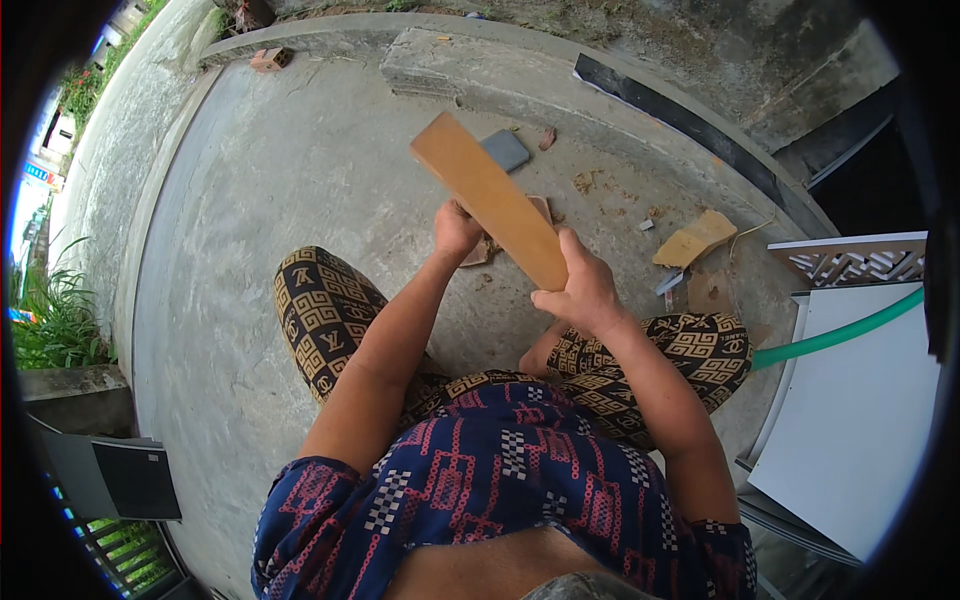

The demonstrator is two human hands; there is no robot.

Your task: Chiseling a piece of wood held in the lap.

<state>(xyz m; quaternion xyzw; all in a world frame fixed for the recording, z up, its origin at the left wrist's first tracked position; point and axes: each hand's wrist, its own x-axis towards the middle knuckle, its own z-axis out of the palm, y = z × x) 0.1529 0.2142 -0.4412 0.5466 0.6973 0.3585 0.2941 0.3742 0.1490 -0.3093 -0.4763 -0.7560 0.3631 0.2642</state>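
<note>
A long, flat tan board [490,200] is held up at a slant above the concrete floor, its far end pointing forward and left. My right hand [585,285] grips its near end, with the thumb lying along the right edge. At the board's left edge, about midway, my left hand [457,230] is closed against it. The left fingertips are hidden behind the board. Beneath it, partly covered, lie brown pieces [480,252] whose kind I cannot make out. A flat grey block [506,150] rests on the floor just past the board.
To the right lie a broken yellowish slab [695,238], small scraps [647,225] and a brown flat piece [710,291]. A green hose [840,338] crosses a white panel [850,420]. A low concrete step [480,75] runs along the back, with a brick [269,60] at far left.
</note>
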